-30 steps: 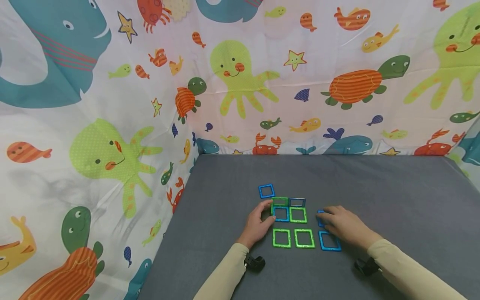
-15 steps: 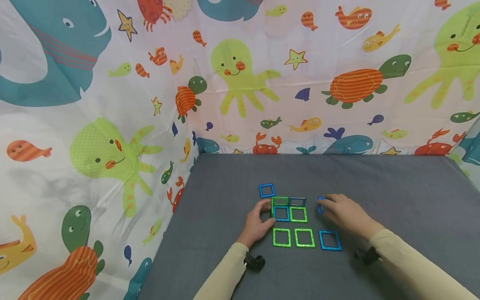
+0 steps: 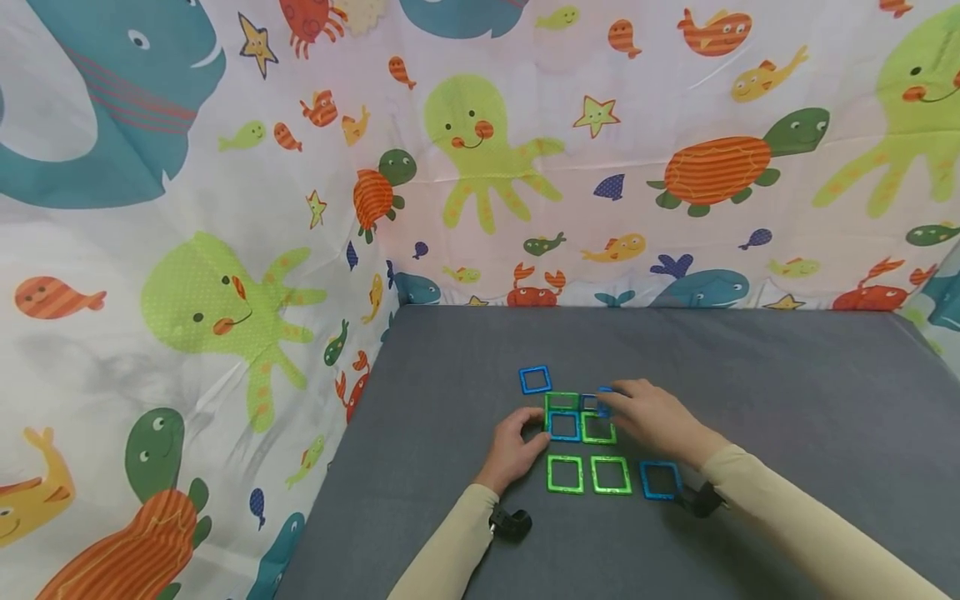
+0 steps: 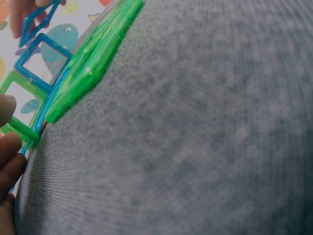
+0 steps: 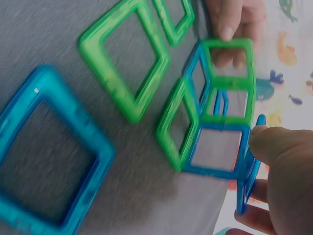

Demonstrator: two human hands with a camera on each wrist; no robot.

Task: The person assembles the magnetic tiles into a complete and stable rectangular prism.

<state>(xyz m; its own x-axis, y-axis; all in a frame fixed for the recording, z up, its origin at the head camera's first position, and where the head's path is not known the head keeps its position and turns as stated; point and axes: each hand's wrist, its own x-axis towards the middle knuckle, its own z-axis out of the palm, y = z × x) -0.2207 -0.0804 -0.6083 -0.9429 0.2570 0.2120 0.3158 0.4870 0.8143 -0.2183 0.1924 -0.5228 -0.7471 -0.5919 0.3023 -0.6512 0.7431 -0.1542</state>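
Observation:
My left hand [image 3: 512,450] [image 4: 9,161] grips an upright green square frame [image 5: 227,44] at the left side of a small joined structure. That structure has a flat blue square [image 3: 551,427] and a flat green square [image 3: 598,442], with a green square [image 3: 562,394] and a blue square [image 5: 210,171] upright along the back. Between thumb and fingers, my right hand [image 3: 660,421] [image 5: 293,171] pinches another blue square [image 5: 250,181] [image 4: 29,36], held upright at the structure's back right corner. In the right wrist view it meets the upright blue square's edge; whether they touch, I cannot tell.
Two loose green squares [image 3: 565,491] [image 3: 611,491] and a blue one [image 3: 661,497] lie in a row in front of the structure. Another blue square [image 3: 536,391] lies behind it on the left. Printed cloth [image 3: 480,267] hangs beyond the grey table [image 3: 450,358].
From the front right, my right hand has moved the blue square back and then left to the structure's back right corner. My left hand has stayed in place.

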